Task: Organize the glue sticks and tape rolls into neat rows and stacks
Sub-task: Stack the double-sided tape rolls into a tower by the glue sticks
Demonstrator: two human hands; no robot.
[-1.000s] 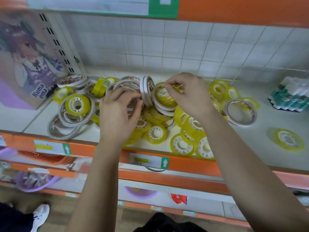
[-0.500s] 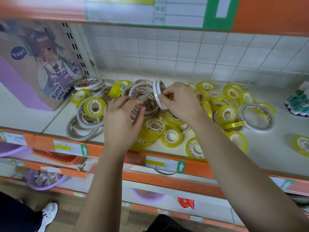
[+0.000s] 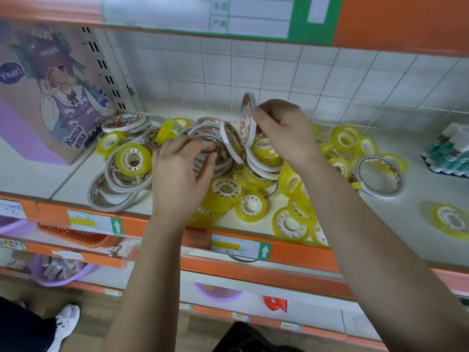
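A: hands status?
B: right hand pinches one thin white tape ring between thumb and fingertips. The ring is upright on edge, lifted above the heap. Fingers are curled tight at its rim.
A: left?
B: left hand is low over the middle of the heap. Fingers curl over the white ring stack, thumb on its near side. Reads as a grip, not a flat press (the hand hides the contact, so I can't tell how many rings it has).
A: rest of the tape?
B: all on the white shelf in a loose heap, no rows. A leaning ring sits tilted just beside the lifted one, between the two hands. Yellow tape rolls lie flat and overlapping on both sides of the heap. One of them sits on top of a few wide white rings at the left. A wide white ring lies flat at the heap's right edge, touching yellow rolls. A lone yellow roll lies flat, well apart to the right.
A: glue sticks?
B: glue sticks are at the far right, bundled side by side, well apart from the tape and partly cut off by the frame.
A: anything else?
B: cardboard box with a cartoon print stands at the shelf's left, near the heap. The orange front rail carries a price label. Purple basket on the shelf below, white shoe on the floor.
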